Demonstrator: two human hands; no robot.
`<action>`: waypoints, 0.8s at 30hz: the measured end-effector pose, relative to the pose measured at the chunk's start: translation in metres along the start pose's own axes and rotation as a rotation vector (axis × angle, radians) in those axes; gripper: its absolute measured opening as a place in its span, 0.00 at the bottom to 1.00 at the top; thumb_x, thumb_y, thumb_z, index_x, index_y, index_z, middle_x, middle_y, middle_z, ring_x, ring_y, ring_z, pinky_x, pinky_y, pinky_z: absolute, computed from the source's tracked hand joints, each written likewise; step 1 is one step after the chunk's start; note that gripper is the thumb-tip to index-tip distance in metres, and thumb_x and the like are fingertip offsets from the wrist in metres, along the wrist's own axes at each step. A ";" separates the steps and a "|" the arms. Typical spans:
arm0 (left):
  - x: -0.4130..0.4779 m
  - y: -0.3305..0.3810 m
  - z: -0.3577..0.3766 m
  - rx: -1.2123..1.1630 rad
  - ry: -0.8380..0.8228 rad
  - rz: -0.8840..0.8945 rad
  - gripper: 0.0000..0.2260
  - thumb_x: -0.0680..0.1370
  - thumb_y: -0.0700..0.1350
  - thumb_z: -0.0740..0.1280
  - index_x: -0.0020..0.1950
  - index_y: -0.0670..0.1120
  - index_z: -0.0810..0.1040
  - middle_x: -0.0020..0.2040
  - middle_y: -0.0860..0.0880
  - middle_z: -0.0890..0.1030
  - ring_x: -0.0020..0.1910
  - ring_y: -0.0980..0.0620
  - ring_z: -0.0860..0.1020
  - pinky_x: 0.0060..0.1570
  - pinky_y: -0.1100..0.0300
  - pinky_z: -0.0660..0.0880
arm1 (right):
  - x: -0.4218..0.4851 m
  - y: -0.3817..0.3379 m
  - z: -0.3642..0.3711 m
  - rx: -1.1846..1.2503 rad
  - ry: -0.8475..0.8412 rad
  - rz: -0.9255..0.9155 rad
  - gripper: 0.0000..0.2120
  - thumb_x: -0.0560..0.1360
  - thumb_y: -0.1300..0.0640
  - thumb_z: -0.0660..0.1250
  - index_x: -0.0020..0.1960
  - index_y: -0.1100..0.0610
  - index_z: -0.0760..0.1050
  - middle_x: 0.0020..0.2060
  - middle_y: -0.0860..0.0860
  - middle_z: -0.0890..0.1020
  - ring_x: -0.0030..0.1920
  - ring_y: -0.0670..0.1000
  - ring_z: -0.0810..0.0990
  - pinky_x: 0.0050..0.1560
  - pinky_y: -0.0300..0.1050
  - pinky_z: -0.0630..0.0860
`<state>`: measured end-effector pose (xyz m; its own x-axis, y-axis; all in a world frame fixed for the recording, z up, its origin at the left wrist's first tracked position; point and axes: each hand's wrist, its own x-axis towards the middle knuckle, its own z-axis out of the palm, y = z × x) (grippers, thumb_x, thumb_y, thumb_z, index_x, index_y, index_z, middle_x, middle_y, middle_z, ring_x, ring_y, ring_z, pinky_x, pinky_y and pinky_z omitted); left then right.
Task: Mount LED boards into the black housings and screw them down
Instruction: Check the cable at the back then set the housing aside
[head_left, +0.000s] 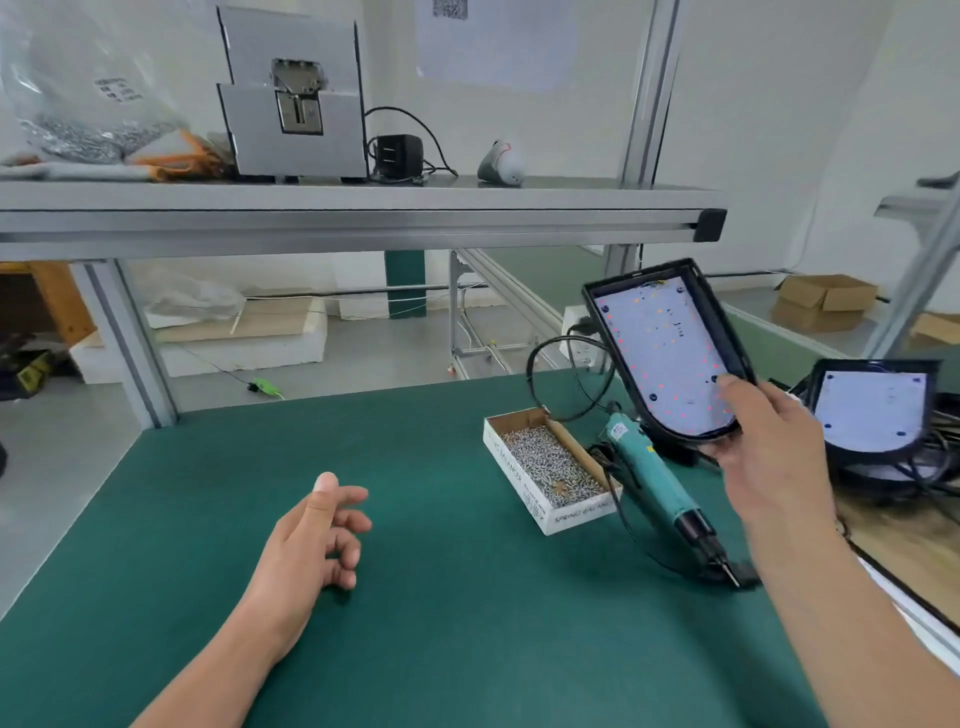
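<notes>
We look at a workbench covered with a green mat (415, 623), under a grey metal shelf (363, 208). On the shelf, from the left, are a clear bag (88, 119) of small metal parts and a grey box-shaped machine (293, 104). Below, over the left part of the mat, the left hand (317, 530) is low, its fingers loosely curled, and it holds nothing. More to the right stands an open cardboard box (514, 475) full of loose screws (553, 467). Just beside it the teal electric screwdriver (657, 480) lies on the mat with its cable.

Above the screwdriver the right hand (763, 441) grips the rounded lower end of a black housing (724, 325), which is lifted off the mat and tilted toward us. The thumb presses on the white LED board (660, 353) that sits inside. Dark dots show near the board's corners, but we cannot tell if they are screws or empty holes. At the far right a second housing (883, 365) with a board rests on a heap of cables.

We judge that the danger is in the one-hand grip. If the board is not screwed down, the tilt may let it shift from its holes or slide out. The housing may also slip, fall on the cardboard box and scatter the screws. The thumb pressing on the LEDs could damage them.
</notes>
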<state>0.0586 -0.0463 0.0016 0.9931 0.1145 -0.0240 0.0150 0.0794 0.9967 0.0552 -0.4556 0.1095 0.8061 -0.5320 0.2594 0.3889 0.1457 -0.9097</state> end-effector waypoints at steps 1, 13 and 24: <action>0.000 -0.001 -0.001 0.001 -0.003 0.002 0.34 0.71 0.78 0.63 0.57 0.50 0.85 0.44 0.46 0.83 0.33 0.48 0.75 0.30 0.54 0.76 | 0.006 -0.005 -0.011 0.010 0.031 -0.005 0.15 0.82 0.61 0.67 0.38 0.51 0.83 0.33 0.47 0.81 0.30 0.48 0.76 0.26 0.37 0.69; 0.005 -0.004 0.000 0.076 -0.005 0.020 0.33 0.78 0.71 0.59 0.60 0.43 0.84 0.44 0.44 0.83 0.32 0.48 0.74 0.30 0.52 0.76 | 0.069 -0.051 -0.121 0.063 0.441 -0.079 0.08 0.76 0.54 0.73 0.40 0.50 0.77 0.34 0.48 0.79 0.32 0.49 0.76 0.35 0.42 0.78; 0.012 -0.008 -0.003 0.051 -0.006 0.001 0.35 0.75 0.73 0.61 0.58 0.43 0.85 0.44 0.44 0.84 0.31 0.48 0.75 0.28 0.53 0.76 | 0.092 -0.036 -0.172 0.125 0.670 -0.055 0.07 0.77 0.54 0.70 0.52 0.55 0.76 0.41 0.51 0.79 0.43 0.49 0.83 0.47 0.40 0.85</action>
<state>0.0698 -0.0423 -0.0070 0.9939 0.1083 -0.0224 0.0194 0.0291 0.9994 0.0382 -0.6534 0.1105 0.3492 -0.9370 0.0106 0.5023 0.1776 -0.8462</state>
